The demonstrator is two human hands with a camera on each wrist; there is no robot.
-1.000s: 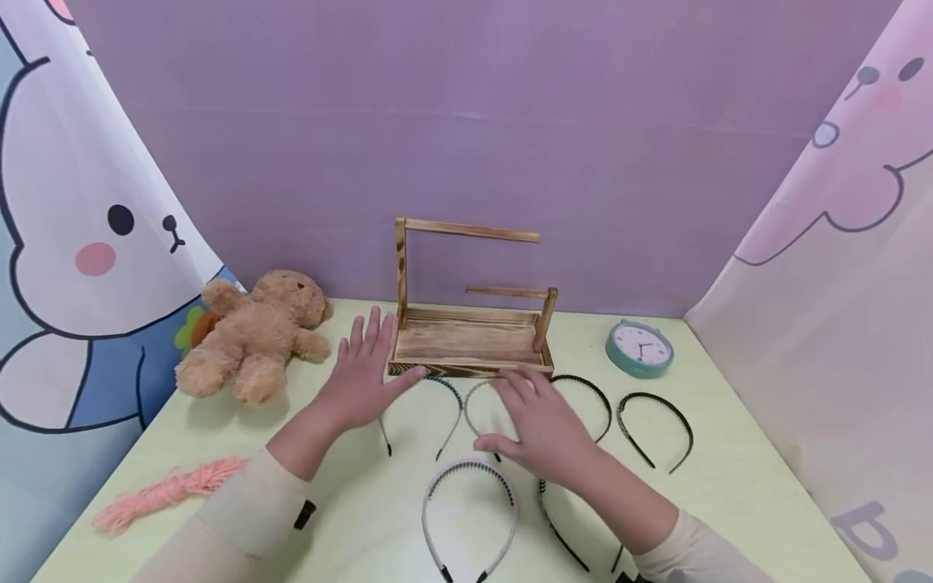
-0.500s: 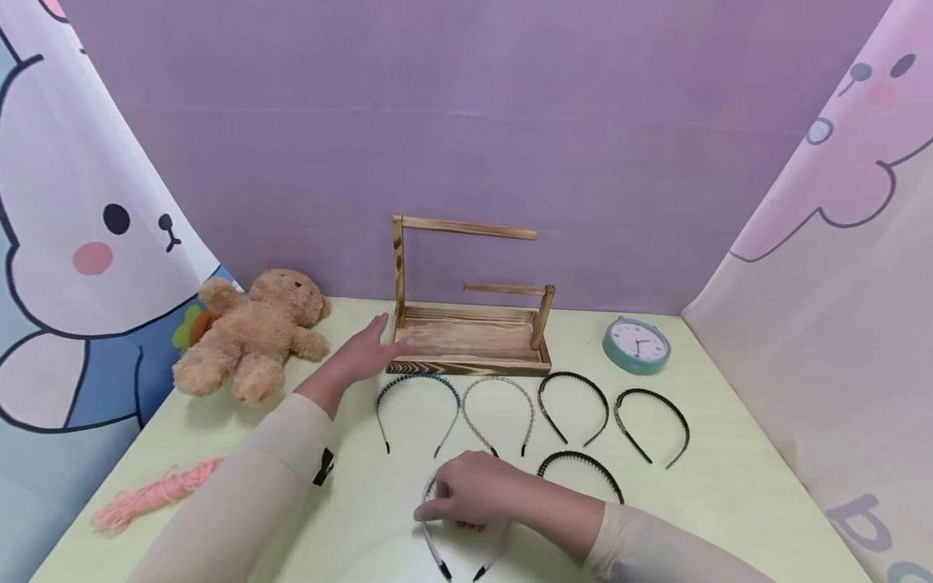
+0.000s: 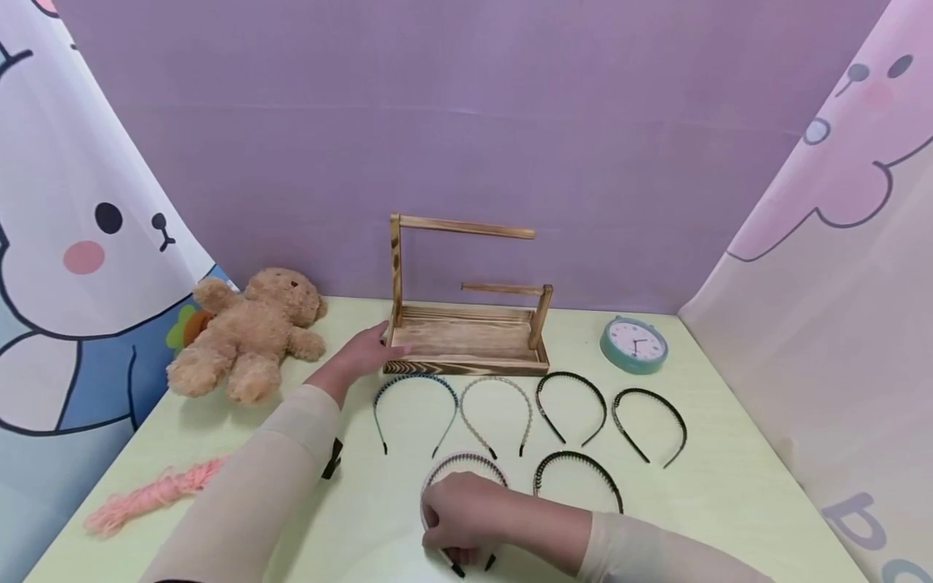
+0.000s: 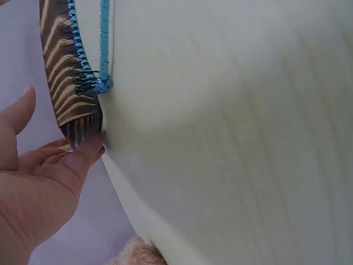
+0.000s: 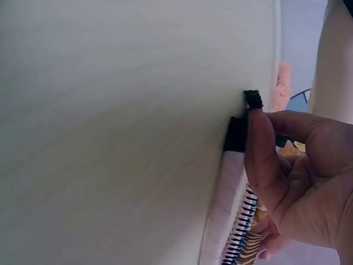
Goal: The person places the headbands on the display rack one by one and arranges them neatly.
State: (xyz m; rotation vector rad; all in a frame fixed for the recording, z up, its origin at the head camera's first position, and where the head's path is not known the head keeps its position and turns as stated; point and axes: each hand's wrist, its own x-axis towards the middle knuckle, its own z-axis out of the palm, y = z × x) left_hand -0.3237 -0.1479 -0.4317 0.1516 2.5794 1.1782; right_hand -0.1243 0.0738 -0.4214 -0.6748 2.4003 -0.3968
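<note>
The right hand point(image 3: 466, 512) has moved down onto the pale headband point(image 5: 224, 193), now gripped and seemingly secured, while the left hand point(image 3: 362, 354), fingers loosely extended, touches the rack point(image 3: 466, 338).

I observe: headband point(image 5: 223, 193) pale, toothed inside, black-tipped, arch toward the wooden stand point(image 3: 466, 338); stand upright, double-barred, dark-grained.

gap between wooden rack point(image 3: 466, 338) and clock point(image 3: 634, 346), headbands point(image 3: 416, 376) crowding the front, teddy bear point(image 3: 251, 332) at left
</note>
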